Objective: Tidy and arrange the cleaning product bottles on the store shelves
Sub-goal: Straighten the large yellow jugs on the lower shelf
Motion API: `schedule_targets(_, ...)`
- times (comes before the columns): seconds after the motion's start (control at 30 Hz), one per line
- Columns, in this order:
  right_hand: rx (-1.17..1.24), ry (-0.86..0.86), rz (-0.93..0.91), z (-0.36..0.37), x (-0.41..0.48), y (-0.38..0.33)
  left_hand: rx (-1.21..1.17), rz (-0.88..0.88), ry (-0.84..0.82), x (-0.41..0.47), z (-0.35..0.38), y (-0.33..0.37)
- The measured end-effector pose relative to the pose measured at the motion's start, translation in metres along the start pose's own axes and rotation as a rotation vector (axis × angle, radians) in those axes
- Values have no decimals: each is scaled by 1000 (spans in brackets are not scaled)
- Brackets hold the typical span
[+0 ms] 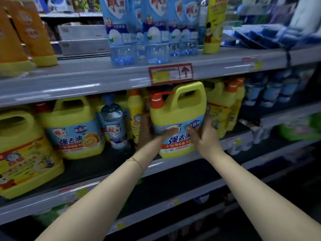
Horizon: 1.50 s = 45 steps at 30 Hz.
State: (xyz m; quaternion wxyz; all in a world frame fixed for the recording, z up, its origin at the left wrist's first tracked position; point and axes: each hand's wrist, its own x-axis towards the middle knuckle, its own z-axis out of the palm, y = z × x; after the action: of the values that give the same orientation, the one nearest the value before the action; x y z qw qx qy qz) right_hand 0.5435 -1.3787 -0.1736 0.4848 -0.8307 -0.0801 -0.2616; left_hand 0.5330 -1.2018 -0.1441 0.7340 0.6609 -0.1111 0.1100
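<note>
A large yellow jug (180, 108) with a handle, an orange pump top and a blue label stands at the front edge of the middle shelf (104, 164). My left hand (152, 131) grips its left side, thumb across the label. On the jug's right side my right hand (203, 134) holds it, thumb on the label and fingers wrapped behind. Left of it stand a clear blue bottle (112, 124), another yellow jug (73, 127) and a bigger yellow jug (24, 150).
The upper shelf (104, 73) carries clear blue bottles (152, 32), orange bottles (29, 32) and a yellow bottle (213, 25). Slim yellow bottles with orange caps (231, 105) crowd right of the held jug. A red price tag (171, 73) hangs just above the jug's handle.
</note>
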Motion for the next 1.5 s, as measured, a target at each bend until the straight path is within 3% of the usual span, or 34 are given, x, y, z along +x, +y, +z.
schedule_targets(0.4,-50,-10,4,-53,48,59,-22,-1,8,30,83,-23)
schedule_targets(0.63,-46,70,-103,-53,48,64,35,43,90,29,96,-30)
schedule_targets(0.8,79,277,41,-66,53,79,53,61,138,28,101,-35)
schedule_targets(1.07,77,77,215,-75,78,97,44,48,157,27,104,-34)
schedule_targets(1.5,173,128,232,-71,72,80,38,33,201,24,109,-31)
